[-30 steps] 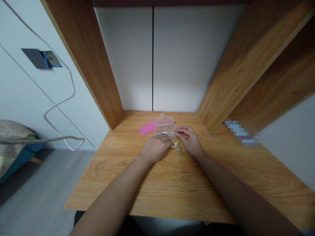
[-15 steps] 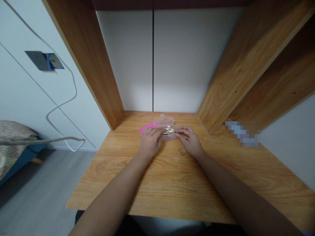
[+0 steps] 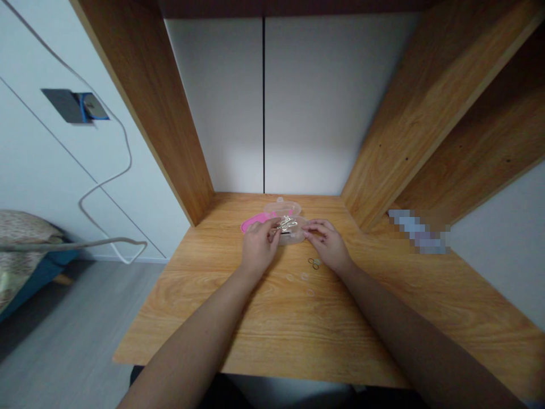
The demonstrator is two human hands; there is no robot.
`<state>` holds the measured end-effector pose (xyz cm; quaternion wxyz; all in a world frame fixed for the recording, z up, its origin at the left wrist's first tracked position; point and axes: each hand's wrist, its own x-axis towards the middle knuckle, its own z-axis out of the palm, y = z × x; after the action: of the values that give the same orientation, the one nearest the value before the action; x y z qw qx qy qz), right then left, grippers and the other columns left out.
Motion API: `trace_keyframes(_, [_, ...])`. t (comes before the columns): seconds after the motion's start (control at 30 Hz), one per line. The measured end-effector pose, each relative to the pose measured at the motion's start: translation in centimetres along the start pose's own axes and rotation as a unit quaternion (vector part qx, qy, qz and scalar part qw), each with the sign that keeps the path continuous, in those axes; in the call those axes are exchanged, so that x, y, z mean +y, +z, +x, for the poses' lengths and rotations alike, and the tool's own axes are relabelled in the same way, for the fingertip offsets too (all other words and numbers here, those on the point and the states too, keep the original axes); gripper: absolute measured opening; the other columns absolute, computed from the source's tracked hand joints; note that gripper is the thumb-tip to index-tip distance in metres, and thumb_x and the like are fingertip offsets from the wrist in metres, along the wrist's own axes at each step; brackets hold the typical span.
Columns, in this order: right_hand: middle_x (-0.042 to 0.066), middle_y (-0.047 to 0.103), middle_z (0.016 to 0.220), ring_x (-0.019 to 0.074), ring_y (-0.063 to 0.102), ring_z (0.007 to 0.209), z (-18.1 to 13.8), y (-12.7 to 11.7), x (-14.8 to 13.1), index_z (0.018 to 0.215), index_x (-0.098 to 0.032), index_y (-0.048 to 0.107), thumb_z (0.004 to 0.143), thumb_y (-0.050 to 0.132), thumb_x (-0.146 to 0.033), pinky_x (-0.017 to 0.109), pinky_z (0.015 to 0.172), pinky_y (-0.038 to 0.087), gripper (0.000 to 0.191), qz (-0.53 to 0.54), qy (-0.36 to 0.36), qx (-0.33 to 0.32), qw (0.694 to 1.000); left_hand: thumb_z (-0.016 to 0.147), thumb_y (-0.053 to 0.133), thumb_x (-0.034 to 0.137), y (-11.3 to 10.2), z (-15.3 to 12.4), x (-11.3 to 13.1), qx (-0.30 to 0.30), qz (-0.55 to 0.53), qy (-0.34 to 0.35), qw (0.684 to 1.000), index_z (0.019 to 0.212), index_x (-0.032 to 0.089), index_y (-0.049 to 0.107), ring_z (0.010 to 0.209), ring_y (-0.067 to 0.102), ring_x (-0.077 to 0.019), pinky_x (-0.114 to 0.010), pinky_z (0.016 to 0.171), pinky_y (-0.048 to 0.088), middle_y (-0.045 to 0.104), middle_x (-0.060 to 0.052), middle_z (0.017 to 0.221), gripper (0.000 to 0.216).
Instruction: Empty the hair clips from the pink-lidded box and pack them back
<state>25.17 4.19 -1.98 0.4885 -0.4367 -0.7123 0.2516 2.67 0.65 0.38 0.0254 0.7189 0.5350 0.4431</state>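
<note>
A clear plastic case (image 3: 293, 239) lies with its lid (image 3: 281, 208) tipped back, near the rear of the wooden desk. Shiny gold metal pieces (image 3: 288, 222), perhaps hair clips, show at the case; their exact shape is too small to tell. My left hand (image 3: 259, 245) is closed at the case's left end, fingertips pinched at the gold pieces. At the right end, my right hand (image 3: 328, 245) grips the case rim between thumb and fingers. A flat pink piece (image 3: 254, 222) sits behind my left hand, partly covered by it.
Two dark rings (image 3: 314, 263) and several pale, see-through rings (image 3: 305, 276) lie on the desk (image 3: 272, 329) in front of the case. Upright wooden panels (image 3: 170, 142) flank the desk's back. A white cable (image 3: 128, 153) hangs at the left; a blurred item (image 3: 417, 231) is at right.
The gold metal pieces have shifted slightly left and look turned, closer to my left fingertips. My right hand keeps its place at the case's right end.
</note>
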Motion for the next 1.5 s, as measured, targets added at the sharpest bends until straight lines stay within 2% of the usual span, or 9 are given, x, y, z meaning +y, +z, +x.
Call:
trace_keyframes(0.3, [0.011, 0.057, 0.113, 0.0252, 0.061, 0.108, 0.0, 0.0, -0.4, 0.100, -0.024, 0.077, 0.088, 0.066, -0.051, 0.034, 0.074, 0.065, 0.031, 0.011, 0.003, 0.004, 1.000, 0.092, 0.062, 0.026, 0.2, 0.0, -0.3, 0.016, -0.002, -0.001, 1.000, 0.122, 0.023, 0.065, 0.091, 0.066, -0.0197, -0.036, 0.091, 0.051, 0.076, -0.005, 0.105, 0.030])
trace_keyframes(0.57, [0.011, 0.056, 0.113, 0.0244, 0.062, 0.106, 0.0, 0.1, -0.6, 0.100, -0.023, 0.077, 0.088, 0.066, -0.049, 0.033, 0.072, 0.065, 0.030, 0.010, 0.007, 0.006, 1.000, 0.093, 0.062, 0.026, 0.1, 0.0, -0.2, 0.014, 0.000, -0.001, 1.000, 0.120, 0.023, 0.067, 0.089, 0.066, -0.0192, -0.036, 0.091, 0.051, 0.075, -0.004, 0.100, 0.027])
trace_keyframes(0.77, [0.011, 0.056, 0.114, 0.0250, 0.062, 0.107, -0.1, 0.0, -0.6, 0.100, -0.023, 0.077, 0.088, 0.066, -0.049, 0.034, 0.073, 0.065, 0.030, 0.008, 0.004, 0.002, 1.000, 0.093, 0.062, 0.025, 0.0, 0.1, -0.3, 0.015, 0.011, -0.005, 1.000, 0.123, 0.023, 0.066, 0.095, 0.066, -0.0200, -0.037, 0.095, 0.050, 0.075, -0.006, 0.107, 0.030])
trace_keyframes(0.93, [0.011, 0.056, 0.113, 0.0244, 0.061, 0.108, -0.1, 0.0, -0.5, 0.101, -0.023, 0.076, 0.089, 0.066, -0.049, 0.033, 0.073, 0.064, 0.031, 0.006, 0.003, 0.001, 1.000, 0.093, 0.063, 0.022, 0.0, 0.1, -0.3, 0.038, 0.005, 0.024, 0.999, 0.118, 0.022, 0.068, 0.095, 0.066, -0.0200, -0.037, 0.094, 0.050, 0.075, -0.005, 0.109, 0.026])
trace_keyframes(1.07, [0.011, 0.056, 0.114, 0.0242, 0.061, 0.109, 0.0, 0.0, -0.3, 0.101, -0.022, 0.076, 0.089, 0.066, -0.048, 0.031, 0.071, 0.064, 0.030, 0.005, 0.003, -0.001, 1.000, 0.093, 0.062, 0.022, 0.2, 0.1, -0.4, 0.045, -0.011, 0.074, 0.996, 0.111, 0.021, 0.070, 0.097, 0.067, -0.0216, -0.039, 0.091, 0.051, 0.076, -0.006, 0.106, 0.019])
trace_keyframes(1.27, [0.011, 0.056, 0.117, 0.0238, 0.060, 0.110, -0.1, 0.0, 0.2, 0.103, -0.023, 0.076, 0.090, 0.065, -0.046, 0.029, 0.068, 0.062, 0.028, -0.004, 0.002, -0.003, 1.000, 0.096, 0.057, 0.022, 0.1, -0.1, 0.4, -0.030, -0.031, 0.197, 0.979, 0.108, 0.022, 0.070, 0.100, 0.068, -0.0216, -0.039, 0.090, 0.052, 0.076, -0.006, 0.105, 0.018])
trace_keyframes(1.4, [0.011, 0.056, 0.116, 0.0237, 0.061, 0.108, -0.1, 0.0, 0.2, 0.104, -0.022, 0.076, 0.090, 0.066, -0.044, 0.029, 0.067, 0.063, 0.027, -0.006, -0.003, -0.003, 1.000, 0.097, 0.053, 0.020, 0.2, -0.5, 1.4, -0.111, -0.040, 0.273, 0.955, 0.108, 0.023, 0.071, 0.103, 0.068, -0.0194, -0.037, 0.095, 0.052, 0.076, -0.005, 0.107, 0.022])
trace_keyframes(1.5, [0.011, 0.057, 0.114, 0.0234, 0.062, 0.105, -0.1, -0.1, 0.0, 0.104, -0.022, 0.076, 0.090, 0.066, -0.043, 0.029, 0.066, 0.063, 0.027, -0.012, -0.004, -0.005, 1.000, 0.098, 0.048, 0.019, 0.2, -0.8, 2.4, -0.182, -0.039, 0.301, 0.935, 0.110, 0.022, 0.071, 0.102, 0.067, -0.0193, -0.036, 0.095, 0.052, 0.076, -0.004, 0.105, 0.026])
